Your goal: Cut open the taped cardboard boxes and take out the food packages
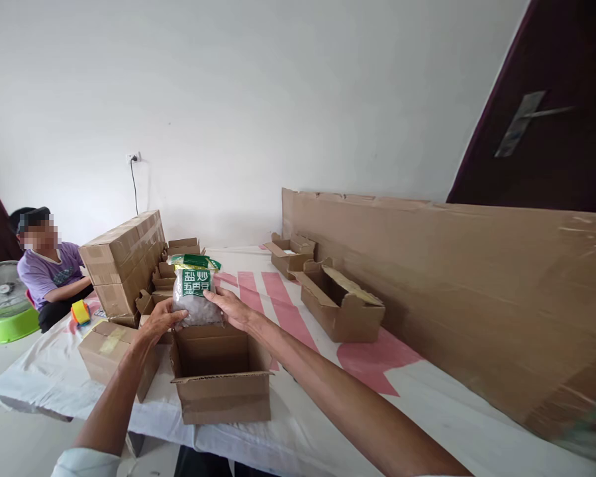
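So the main thing here is a snack bag, clear plastic at the bottom with a green label and a yellow-green top, held upright so its long axis runs pretty much vertical. It sits just above the far edge of an open cardboard box, right over the back flap rather than down inside the box. The box is empty as far as the head view shows, flaps standing up, and it sits near the front edge of the table.

Both hands are clamped on the bag, one per side. The left hand grips the lower left corner with the fingers wrapped underneath, and the right hand presses flat against the right side. They're about level and equally close, so neither really leads. The bag is straight out ahead of the person, between the hands, and the box opening lies just toward the person and below it.

Going outward: a taped-up small box sits just left of the open one, under the left forearm. Behind the bag there's a stack of sealed cartons and some folded empty ones beside it. A roll of tape lies near the left end. To the right are two more open boxes, well apart from the hands, and a long flat sheet of cardboard leaning along the right side.

Another person in a purple shirt sits at the far left end, hands nowhere near the bag, with a fan beside them.
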The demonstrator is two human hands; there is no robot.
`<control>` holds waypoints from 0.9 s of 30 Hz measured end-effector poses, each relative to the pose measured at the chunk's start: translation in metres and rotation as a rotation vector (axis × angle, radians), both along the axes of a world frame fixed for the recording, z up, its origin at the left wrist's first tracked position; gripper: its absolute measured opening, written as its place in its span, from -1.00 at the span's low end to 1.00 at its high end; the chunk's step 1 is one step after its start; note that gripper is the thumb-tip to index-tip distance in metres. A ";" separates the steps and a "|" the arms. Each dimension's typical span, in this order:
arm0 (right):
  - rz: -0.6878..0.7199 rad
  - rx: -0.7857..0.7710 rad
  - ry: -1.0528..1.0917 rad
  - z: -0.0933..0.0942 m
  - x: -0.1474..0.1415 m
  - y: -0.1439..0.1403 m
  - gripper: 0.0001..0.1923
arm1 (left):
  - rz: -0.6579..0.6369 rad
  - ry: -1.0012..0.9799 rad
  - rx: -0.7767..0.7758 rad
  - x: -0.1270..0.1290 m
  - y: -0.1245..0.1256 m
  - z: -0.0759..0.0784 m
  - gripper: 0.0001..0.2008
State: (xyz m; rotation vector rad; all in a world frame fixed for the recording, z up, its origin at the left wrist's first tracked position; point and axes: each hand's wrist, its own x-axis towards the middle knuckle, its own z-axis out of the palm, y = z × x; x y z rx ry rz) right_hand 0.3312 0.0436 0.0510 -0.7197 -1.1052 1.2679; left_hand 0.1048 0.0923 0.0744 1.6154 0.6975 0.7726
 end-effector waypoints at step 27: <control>-0.094 0.168 -0.080 0.027 -0.008 -0.048 -0.39 | 0.057 -0.002 0.131 -0.001 -0.031 0.015 -0.37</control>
